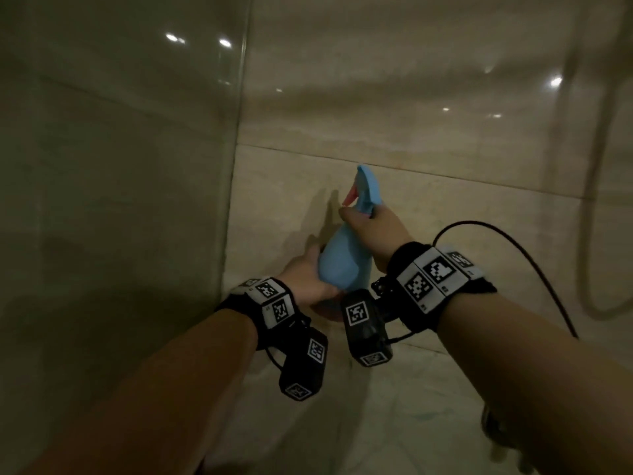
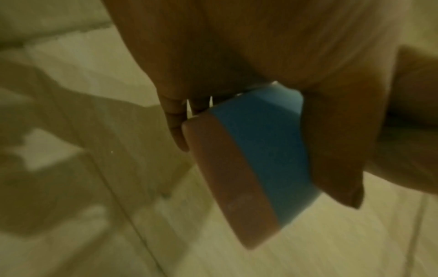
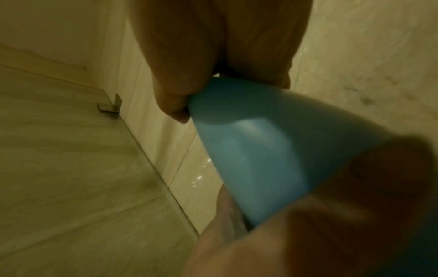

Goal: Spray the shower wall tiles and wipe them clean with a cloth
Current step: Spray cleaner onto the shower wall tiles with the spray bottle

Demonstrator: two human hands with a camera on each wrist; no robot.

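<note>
My right hand (image 1: 371, 231) grips the neck of the blue bottle (image 1: 342, 258), forefinger near the pink trigger (image 1: 350, 197); my left hand (image 1: 308, 279) cups its base. The nozzle faces the wall tiles (image 1: 445, 217), close in front. I judge the spraying step is in hand. Next I need to squeeze the trigger while steadying the bottle; I see no cloth

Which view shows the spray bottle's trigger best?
The head view: the pink trigger shows under the blue spray bottle nozzle. The left wrist view shows only the bottle's base; the right wrist view only its blurred body.
</note>
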